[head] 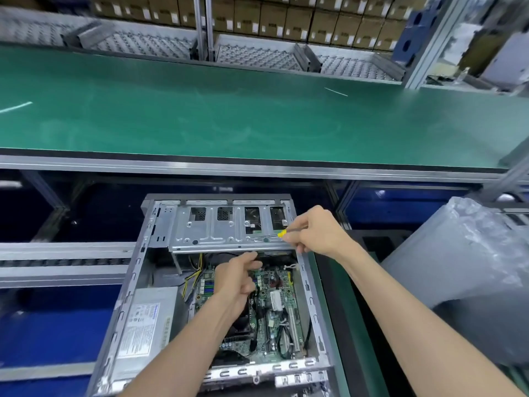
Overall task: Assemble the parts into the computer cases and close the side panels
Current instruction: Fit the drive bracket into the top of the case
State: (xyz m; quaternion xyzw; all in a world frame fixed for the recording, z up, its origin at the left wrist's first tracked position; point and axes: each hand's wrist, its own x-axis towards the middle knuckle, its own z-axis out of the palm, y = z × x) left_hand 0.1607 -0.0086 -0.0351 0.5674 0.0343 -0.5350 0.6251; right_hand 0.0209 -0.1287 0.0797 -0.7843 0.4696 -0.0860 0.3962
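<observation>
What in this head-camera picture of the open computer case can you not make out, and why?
- Screwdriver handle: hidden in the right hand.
- Left hand fingertips: hidden under the drive cage.
- Power supply label text: too small, blurred.
- Computer case near end: cut off by the bottom edge.

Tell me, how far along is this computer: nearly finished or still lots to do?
Partway. Done: the motherboard and power supply already sit inside the open case. In hand: the right hand holds a yellow-handled screwdriver at the metal drive cage, while the left hand reaches in just under its edge. Left: no side panel is on, so closing remains.
</observation>
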